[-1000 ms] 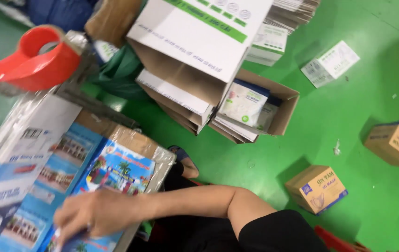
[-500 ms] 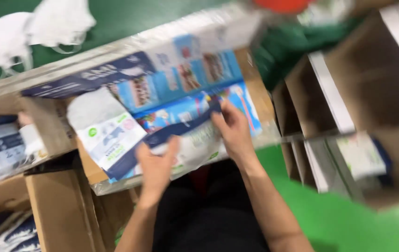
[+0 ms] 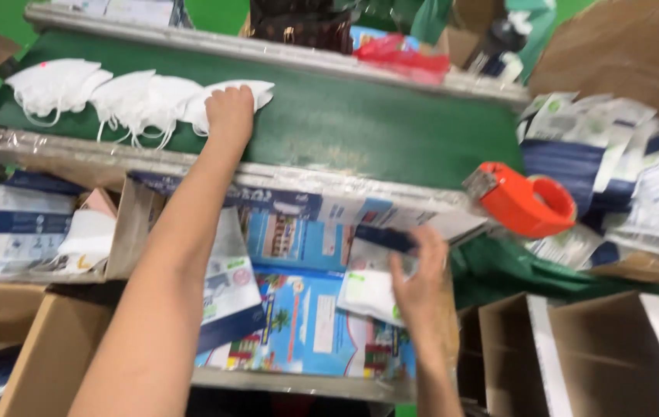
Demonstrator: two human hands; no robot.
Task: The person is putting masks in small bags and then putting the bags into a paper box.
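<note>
My left hand (image 3: 228, 110) reaches out over the green conveyor belt (image 3: 360, 127) and closes on a white folded face mask (image 3: 245, 93), the last in a row of white masks (image 3: 90, 96). My right hand (image 3: 416, 282) is near me over a blue printed board (image 3: 306, 309) and grips a white and blue pouch (image 3: 372, 266). Another white and blue pouch (image 3: 229, 289) lies under my left forearm.
An orange tape dispenser (image 3: 526, 199) sits at the belt's right edge. Stacks of white and blue pouches (image 3: 623, 170) lie at the right, more in a cardboard box (image 3: 44, 232) at the left. Open cardboard boxes (image 3: 576, 355) stand at the lower right.
The view swung from the floor boxes to the belt. My left hand left the pouches and reached forward onto a mask. My right hand stayed on a pouch.
</note>
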